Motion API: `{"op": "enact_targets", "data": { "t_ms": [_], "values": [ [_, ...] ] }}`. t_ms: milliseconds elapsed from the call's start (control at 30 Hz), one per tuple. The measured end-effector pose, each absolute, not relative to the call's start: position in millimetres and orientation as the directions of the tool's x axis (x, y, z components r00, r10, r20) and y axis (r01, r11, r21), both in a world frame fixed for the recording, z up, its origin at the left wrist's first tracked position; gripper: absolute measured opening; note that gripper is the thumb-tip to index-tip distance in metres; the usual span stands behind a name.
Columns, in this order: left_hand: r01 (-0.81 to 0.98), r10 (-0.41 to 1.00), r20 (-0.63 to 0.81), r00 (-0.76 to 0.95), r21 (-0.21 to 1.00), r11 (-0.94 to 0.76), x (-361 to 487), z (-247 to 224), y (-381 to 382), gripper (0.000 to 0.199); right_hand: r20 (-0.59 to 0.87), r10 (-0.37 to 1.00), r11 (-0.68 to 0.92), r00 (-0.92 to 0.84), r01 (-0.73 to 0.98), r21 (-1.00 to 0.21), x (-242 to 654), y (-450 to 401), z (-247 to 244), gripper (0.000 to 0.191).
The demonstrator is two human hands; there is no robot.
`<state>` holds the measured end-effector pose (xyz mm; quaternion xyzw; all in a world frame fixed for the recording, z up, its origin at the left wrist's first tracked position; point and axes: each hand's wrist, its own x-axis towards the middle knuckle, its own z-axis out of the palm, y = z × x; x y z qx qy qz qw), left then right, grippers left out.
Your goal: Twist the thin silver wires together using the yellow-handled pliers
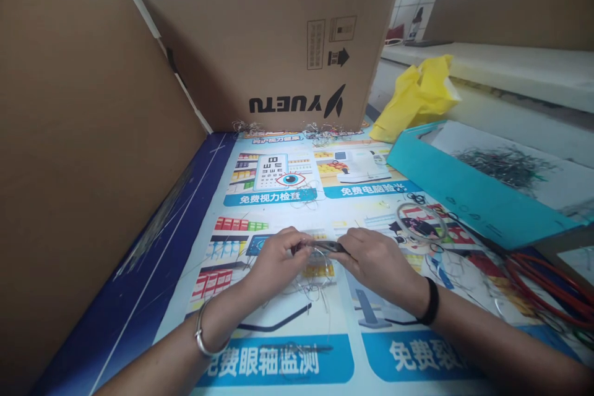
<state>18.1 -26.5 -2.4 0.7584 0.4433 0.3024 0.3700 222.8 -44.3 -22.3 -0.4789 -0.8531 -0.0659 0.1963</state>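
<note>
Over the middle of the printed sheet, my two hands nearly meet. My left hand is closed, its thumb and fingers pinching thin bent wire that hangs in loose loops below. My right hand grips dark pliers, whose tip points left and reaches the fingertips of the left hand. Fingers hide the exact spot where jaws and wire meet. Closer to me, a thin dark tool lies flat on the sheet.
Cardboard walls stand at the back and left. On the right, a turquoise box holds a heap of wire pieces; a yellow bag sits behind it. A clear ring and red cable lie beside my right arm.
</note>
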Motion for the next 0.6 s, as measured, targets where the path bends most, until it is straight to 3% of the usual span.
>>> {"op": "enact_targets", "data": {
  "t_ms": [300, 600],
  "values": [
    [0.355, 0.882, 0.135, 0.452, 0.879, -0.317, 13.9, -8.9, -23.9, 0.015, 0.412, 0.786, 0.535, -0.461, 0.841, -0.077, 223.6, -44.2, -22.0, 0.037],
    [0.423, 0.896, 0.129, 0.426, 0.847, -0.323, 17.3, -4.3, -26.5, 0.012, 0.422, 0.781, 0.534, -0.461, 0.843, -0.068, 223.7, -43.8, -23.5, 0.036]
  ]
}}
